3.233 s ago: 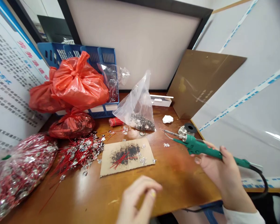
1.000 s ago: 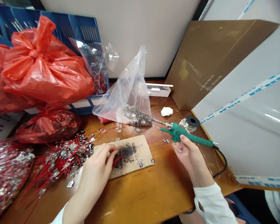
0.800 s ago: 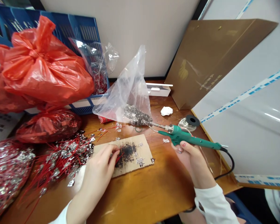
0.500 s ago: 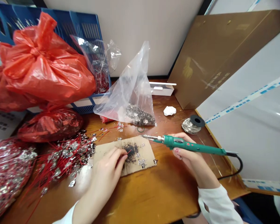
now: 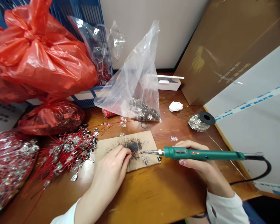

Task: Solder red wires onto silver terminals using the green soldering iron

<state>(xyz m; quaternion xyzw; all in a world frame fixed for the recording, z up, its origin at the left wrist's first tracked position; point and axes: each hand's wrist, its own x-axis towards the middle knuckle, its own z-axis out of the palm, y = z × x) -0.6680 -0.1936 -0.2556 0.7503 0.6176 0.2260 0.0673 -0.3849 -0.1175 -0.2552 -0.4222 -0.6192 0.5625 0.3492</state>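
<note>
My left hand (image 5: 114, 165) pinches a thin red wire (image 5: 133, 152) over a scorched piece of cardboard (image 5: 107, 146). Closed around a green soldering iron (image 5: 205, 154) is my right hand (image 5: 196, 158). The iron lies almost level, and its tip is just right of the wire's end, close to a small metal piece; whether they touch I cannot tell. Several small metal tabs (image 5: 145, 160) lie on the right part of the cardboard. Left of my left hand spreads a heap of red wires with metal tabs (image 5: 70, 149).
Red plastic bags (image 5: 46, 68) and a blue rack (image 5: 88, 12) stand at the left back. A clear bag of small metal parts (image 5: 142, 109) sits behind the cardboard. To the right are a white lump (image 5: 175, 106), a solder spool (image 5: 200, 122) and a large carton (image 5: 214, 56).
The soldering iron has come down from above the cardboard's back edge to beside the wire end. A pair of metal tabs now shows on the table behind my right hand. The view has shifted slightly.
</note>
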